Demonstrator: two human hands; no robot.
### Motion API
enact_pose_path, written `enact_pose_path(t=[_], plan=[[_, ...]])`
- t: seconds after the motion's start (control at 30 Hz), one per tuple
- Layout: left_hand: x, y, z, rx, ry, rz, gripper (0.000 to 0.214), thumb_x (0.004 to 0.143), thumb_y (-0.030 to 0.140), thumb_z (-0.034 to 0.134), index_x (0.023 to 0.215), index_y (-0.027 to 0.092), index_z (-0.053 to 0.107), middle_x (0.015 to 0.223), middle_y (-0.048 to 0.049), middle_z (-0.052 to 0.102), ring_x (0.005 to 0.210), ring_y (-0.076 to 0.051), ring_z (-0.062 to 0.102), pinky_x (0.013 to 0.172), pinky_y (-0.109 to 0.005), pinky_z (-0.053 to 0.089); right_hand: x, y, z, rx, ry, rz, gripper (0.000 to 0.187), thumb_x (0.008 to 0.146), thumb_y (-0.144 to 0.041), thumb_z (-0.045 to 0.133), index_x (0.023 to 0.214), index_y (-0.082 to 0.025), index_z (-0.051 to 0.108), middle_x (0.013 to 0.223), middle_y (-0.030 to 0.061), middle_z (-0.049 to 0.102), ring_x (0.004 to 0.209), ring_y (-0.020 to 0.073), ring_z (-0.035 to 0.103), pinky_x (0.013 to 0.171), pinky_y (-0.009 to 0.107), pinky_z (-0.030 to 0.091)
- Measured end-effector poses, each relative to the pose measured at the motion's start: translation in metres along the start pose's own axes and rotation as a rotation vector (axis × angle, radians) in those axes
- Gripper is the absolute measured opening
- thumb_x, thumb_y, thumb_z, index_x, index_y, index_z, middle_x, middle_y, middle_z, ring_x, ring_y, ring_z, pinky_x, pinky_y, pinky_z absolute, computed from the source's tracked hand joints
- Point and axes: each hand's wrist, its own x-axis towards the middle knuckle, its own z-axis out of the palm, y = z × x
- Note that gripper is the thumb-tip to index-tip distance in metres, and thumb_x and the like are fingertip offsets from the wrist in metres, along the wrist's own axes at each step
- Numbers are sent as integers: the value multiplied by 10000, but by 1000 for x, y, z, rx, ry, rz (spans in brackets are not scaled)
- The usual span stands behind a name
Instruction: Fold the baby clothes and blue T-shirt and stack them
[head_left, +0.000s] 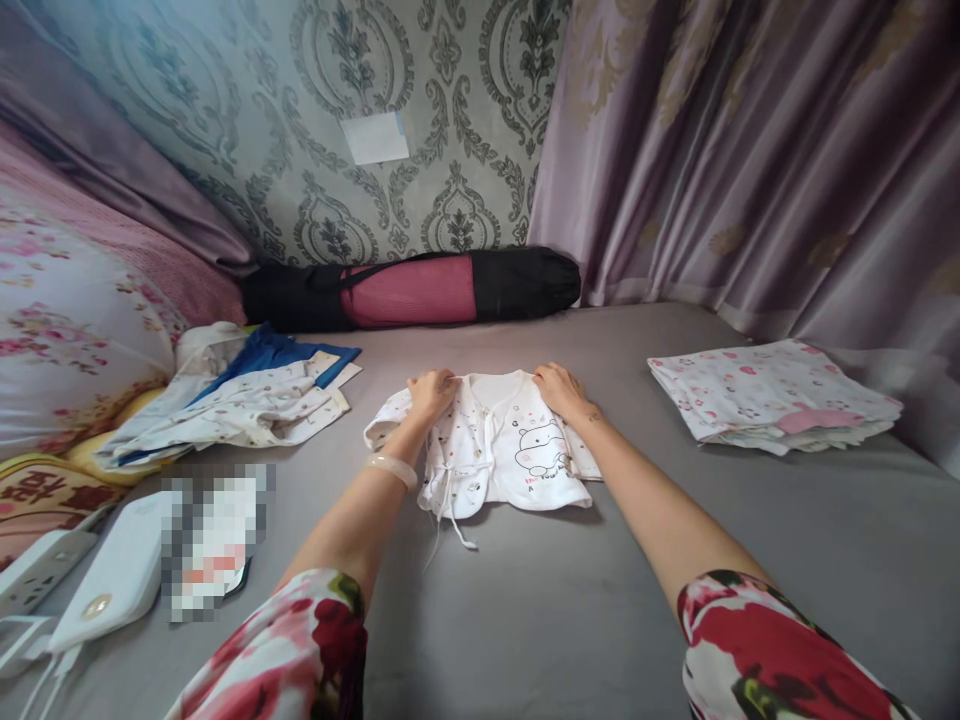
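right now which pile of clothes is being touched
The white baby shirt with a cartoon print, left hand and right hand on its shoulders; the rumpled white-and-blue heap and pink-spotted folded stack lie apart.

White baby shirt (499, 440) under the fingers of left hand (433, 390) and right hand (559, 388): tiny tan dots, black-outlined cartoon animal with pink lettering nearer the right fingers. Bracelet (391, 468) behind left fingers: pale milky white. Sleeves (757, 640): white, red-green floral. Sheet (540, 600) around fingers: plain grey. Folded stack (772, 392) right of right fingers: white, pink spots. Pile (247, 395) left of left fingers: white speckled, blue. Bag (412, 288) beyond fingers: black, pink mesh. Wallpaper (300, 120): grey-green damask. Curtain (750, 150): mauve.
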Motion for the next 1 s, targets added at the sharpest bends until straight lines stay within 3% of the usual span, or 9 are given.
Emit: enact_pose_path(t=[0.2, 0.37, 0.5, 0.57, 0.73, 0.83, 1.0], plan=[[-7, -27, -30, -60, 15, -113, 404, 892, 495, 480, 1124, 217, 661, 1105, -89, 718, 1107, -278, 611, 984, -431, 339, -17, 28, -14, 163, 50, -84, 379, 967, -328, 457, 1292, -174, 576, 1258, 115, 640, 1156, 227, 580, 962, 312, 426], [-31, -76, -57, -129, 79, -228, 418, 839, 498, 508, 1087, 201, 669, 1028, -93, 721, 990, -260, 639, 840, -343, 433, -58, 51, -33, 203, 107, -137, 268, 916, -276, 514, 1133, -172, 632, 1126, 104, 669, 959, 205, 632, 879, 317, 456], [-61, -109, -66, -260, 76, -279, 475, 774, 535, 529, 1007, 154, 690, 858, -77, 699, 795, -223, 635, 684, -288, 429, -100, 55, -43, 213, 28, -182, 136, 865, -285, 549, 922, -209, 647, 953, 48, 656, 789, 168, 613, 782, 302, 456], [-75, -118, -69, -360, 42, -266, 530, 735, 588, 554, 974, 136, 693, 795, -60, 672, 728, -201, 606, 639, -273, 409, -119, 55, -45, 228, -88, -227, 147, 839, -320, 574, 917, -218, 647, 942, 39, 639, 739, 159, 600, 737, 298, 457], [-102, -117, -76, -497, -113, -216, 596, 655, 692, 623, 896, 152, 697, 649, 4, 578, 615, -148, 496, 551, -245, 320, -143, 58, -40, 229, -238, -337, 394, 769, -362, 662, 1144, -244, 638, 1149, 78, 600, 1025, 239, 587, 882, 350, 457], [-109, -110, -77, -493, -159, -215, 542, 634, 666, 669, 839, 165, 681, 622, 27, 539, 578, -122, 446, 528, -233, 273, -146, 59, -35, 221, -224, -359, 338, 845, -347, 580, 1158, -232, 634, 1184, 95, 589, 1091, 248, 563, 923, 364, 446], [-108, -100, -69, -470, -85, -293, 436, 617, 538, 656, 845, 167, 659, 575, 41, 516, 522, -115, 412, 504, -225, 258, -147, 58, -30, 158, -146, -387, 238, 874, -219, 500, 1054, -221, 656, 1116, 92, 621, 1036, 231, 578, 915, 346, 441]])
